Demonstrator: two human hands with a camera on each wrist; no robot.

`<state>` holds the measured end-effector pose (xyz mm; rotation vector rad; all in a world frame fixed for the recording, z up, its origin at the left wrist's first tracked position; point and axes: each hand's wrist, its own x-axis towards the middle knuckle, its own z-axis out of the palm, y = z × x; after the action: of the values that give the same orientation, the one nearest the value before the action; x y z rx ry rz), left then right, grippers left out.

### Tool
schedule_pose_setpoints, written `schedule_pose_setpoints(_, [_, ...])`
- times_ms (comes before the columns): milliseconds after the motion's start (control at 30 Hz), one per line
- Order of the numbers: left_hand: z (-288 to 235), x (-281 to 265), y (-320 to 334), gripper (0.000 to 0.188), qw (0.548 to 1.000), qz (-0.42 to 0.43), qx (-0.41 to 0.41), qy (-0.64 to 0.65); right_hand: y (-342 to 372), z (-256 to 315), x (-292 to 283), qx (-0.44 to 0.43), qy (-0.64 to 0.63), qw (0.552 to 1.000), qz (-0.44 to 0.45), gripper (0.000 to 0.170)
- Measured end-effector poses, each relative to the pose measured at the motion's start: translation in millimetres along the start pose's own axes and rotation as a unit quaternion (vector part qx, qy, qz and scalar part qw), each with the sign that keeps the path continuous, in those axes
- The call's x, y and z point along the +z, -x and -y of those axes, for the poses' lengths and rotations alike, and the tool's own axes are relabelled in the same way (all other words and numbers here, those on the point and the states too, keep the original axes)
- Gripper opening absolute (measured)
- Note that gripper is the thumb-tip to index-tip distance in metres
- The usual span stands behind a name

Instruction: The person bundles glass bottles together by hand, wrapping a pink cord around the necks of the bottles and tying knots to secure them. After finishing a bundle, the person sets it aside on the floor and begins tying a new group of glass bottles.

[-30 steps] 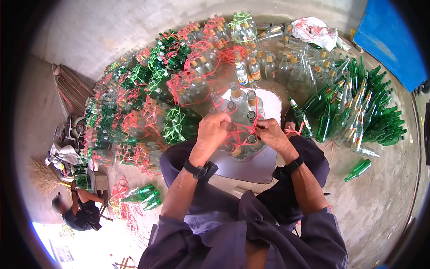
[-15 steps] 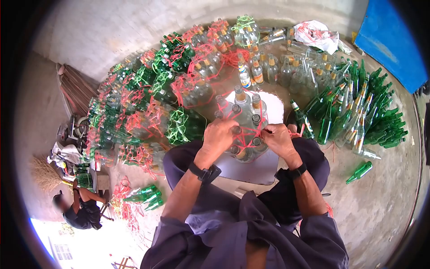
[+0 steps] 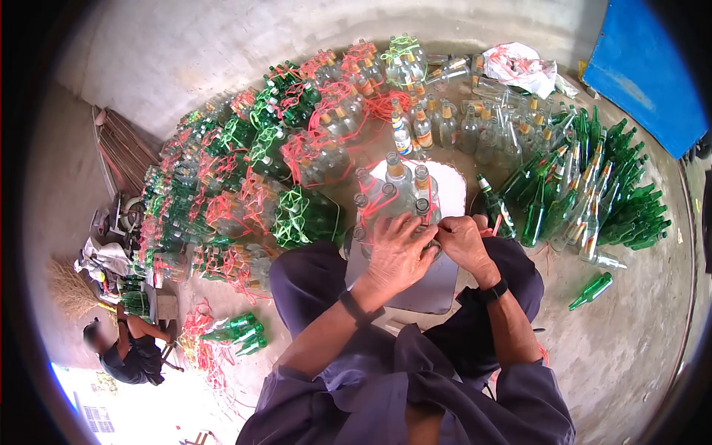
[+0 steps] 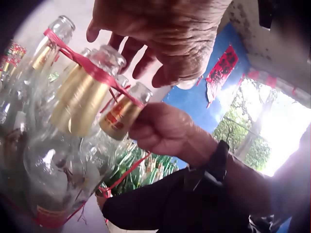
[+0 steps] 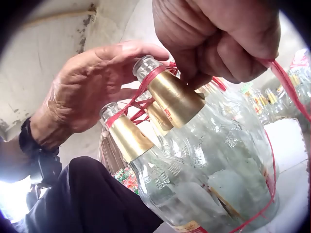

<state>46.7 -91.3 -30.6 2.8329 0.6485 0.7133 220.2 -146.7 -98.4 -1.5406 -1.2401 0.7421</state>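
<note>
A cluster of clear bottles [image 3: 398,185] with gold neck labels stands upright on a pale board [image 3: 437,285] between the knees. Red twine [image 4: 90,68] is looped around the necks, and another strand circles the bodies lower down. The left hand [image 3: 397,256] is spread over the near bottle necks, its fingers loosely bent and holding nothing that shows. Beside it, at the right edge of the cluster, the right hand [image 3: 466,248] pinches red twine [image 5: 286,87] with curled fingers, close against a gold-labelled neck [image 5: 175,99].
Tied bundles of green and clear bottles [image 3: 319,159] fill the floor at the left. Loose green bottles [image 3: 630,200] lie at the right, one [image 3: 591,290] apart. A white sack [image 3: 521,68] lies at the back. Another person [image 3: 133,352] sits at the lower left.
The left hand has moved right and spread across the near bottle tops, away from the twine it was holding at the left. The right hand has shifted slightly and stays at the right side.
</note>
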Motion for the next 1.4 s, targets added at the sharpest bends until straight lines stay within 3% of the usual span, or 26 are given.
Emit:
schedule_pose_setpoints(233, [2.7,-3.0,-2.6,0.028,1.0,0.005,-0.018,0.008,1.9,2.2,-8.1,-0.039,0.024,0.999,0.024,0.015])
schedule_pose_setpoints(300, [1.8,-2.7,-2.2,0.027,0.999,0.011,-0.03,0.019,-1.2,-5.5,-9.2,-0.159,0.092,0.983,0.019,0.019])
schedule_pose_setpoints(433, [-2.1,-7.4,-3.6,0.025,0.998,0.028,-0.047,0.015,5.0,-1.0,-17.8,-0.095,0.135,0.986,0.004,0.026])
schedule_pose_setpoints(633, [2.7,-7.0,-3.4,0.028,1.0,0.013,-0.02,0.01,4.0,-10.9,-15.9,-0.1,0.109,0.989,0.001,0.027])
schedule_pose_setpoints(767, [4.5,-2.9,-1.1,0.032,0.999,-0.008,-0.021,0.034,4.8,-9.1,-21.8,-0.126,0.168,0.978,0.009,0.028])
schedule_pose_setpoints(833, [4.7,-1.7,0.8,0.037,0.999,-0.017,-0.029,0.032,5.6,3.4,-23.6,-0.14,0.164,0.976,-0.013,0.026])
schedule_pose_setpoints(867, [5.2,-0.5,1.8,0.037,0.999,-0.022,-0.03,0.035,6.5,2.1,-24.7,-0.104,0.169,0.98,0.002,0.021])
schedule_pose_setpoints(1033, [5.6,1.5,2.9,0.056,0.995,-0.055,-0.053,0.059,-0.8,32.6,-46.3,-0.099,0.176,0.979,0.033,0.014])
schedule_pose_setpoints(1167, [2.4,1.9,3.1,0.059,0.99,-0.077,-0.078,0.089,-12.6,71.3,-62.9,-0.198,0.285,0.937,0.042,0.011])
schedule_pose_setpoints(1233, [-0.8,0.7,2.1,0.052,0.985,-0.081,-0.118,0.096,-22.6,87.8,-64.6,-0.261,0.351,0.896,0.081,0.011])
schedule_pose_setpoints(1400, [4.6,6.3,4.9,0.043,0.991,-0.06,-0.087,0.087,-58.0,114.5,-50.9,-0.331,0.46,0.813,0.129,0.009])
